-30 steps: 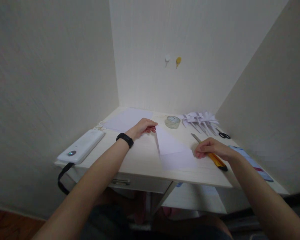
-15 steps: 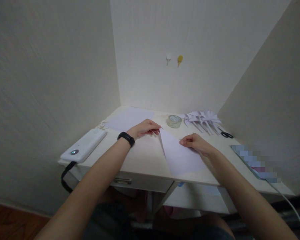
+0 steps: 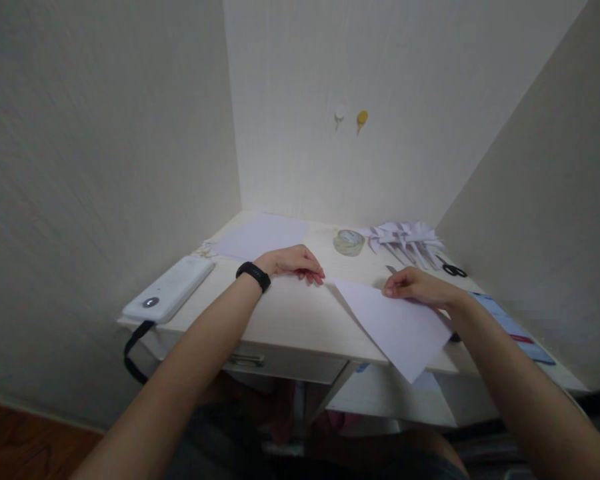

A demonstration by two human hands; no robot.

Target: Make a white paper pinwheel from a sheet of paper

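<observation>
Bare desk between the hands; tape roll and folded papers crowd the back.

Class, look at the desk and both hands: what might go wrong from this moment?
1. The paper sheet overhangs the desk edge; held only by the right hand, it may slip off or crease.
2. A knife tip shows just beyond that hand, so a careless reach could likely meet it.

The flat rectangular paper sheet is plain white. At its one o'clock lie black-handled scissors; a black wristband sits at nine o'clock.
</observation>
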